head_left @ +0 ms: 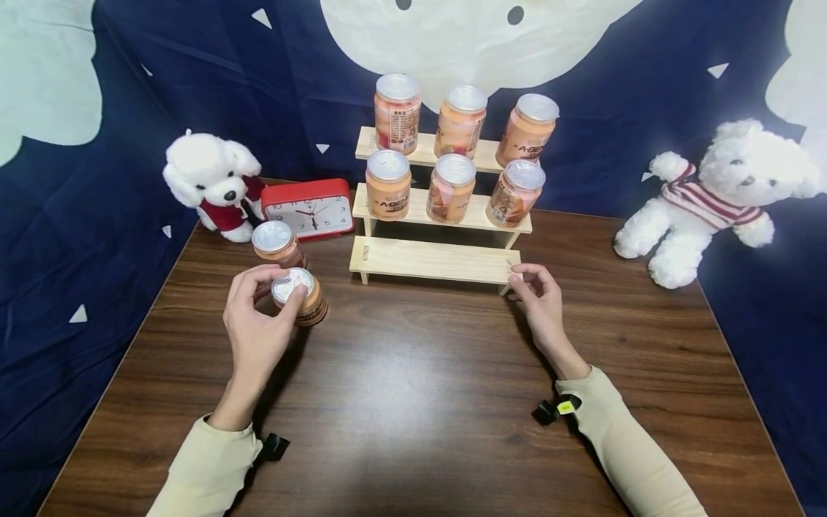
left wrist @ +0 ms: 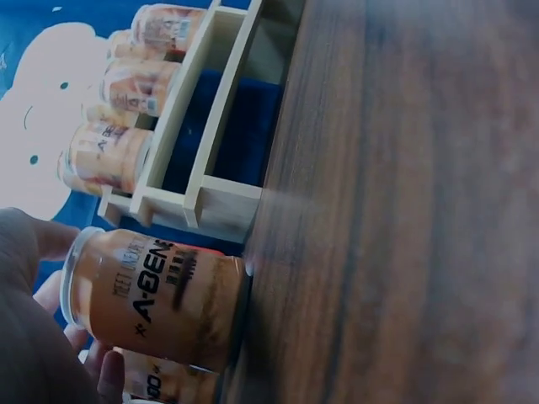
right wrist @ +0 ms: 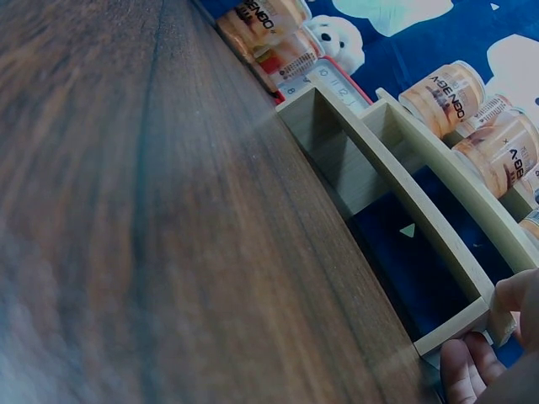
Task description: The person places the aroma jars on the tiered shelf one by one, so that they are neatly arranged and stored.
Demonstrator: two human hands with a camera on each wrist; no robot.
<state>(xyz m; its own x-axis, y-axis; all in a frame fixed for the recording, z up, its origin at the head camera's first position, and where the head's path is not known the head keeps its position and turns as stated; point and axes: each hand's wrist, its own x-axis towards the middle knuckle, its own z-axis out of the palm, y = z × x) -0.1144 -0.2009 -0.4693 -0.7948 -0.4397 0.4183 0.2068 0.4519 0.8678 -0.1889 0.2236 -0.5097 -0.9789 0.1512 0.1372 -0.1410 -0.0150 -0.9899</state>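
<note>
At the left of the table, my left hand [head_left: 258, 316] holds a clear jar [head_left: 311, 309] by its silver lid, thumb on one side and fingers on the other. In the left wrist view that jar [left wrist: 160, 295] shows orange-brown layers and dark lettering, and it stands upright on the wood. A second jar [head_left: 279, 246] like it sits just behind. My right hand [head_left: 543, 309] grips the right end of the lowest step of a pale wooden tiered stand [head_left: 433, 260]. The right wrist view shows thumb and fingers around the corner of that step [right wrist: 459, 324].
Three jars [head_left: 451, 188] stand on the stand's middle step and three [head_left: 461, 120] on the top one. A red clock [head_left: 309, 208] and a white plush dog [head_left: 216, 183] are at the back left. A plush bear [head_left: 711, 205] sits at the right. Dark blue cloth [head_left: 620, 143] hangs behind.
</note>
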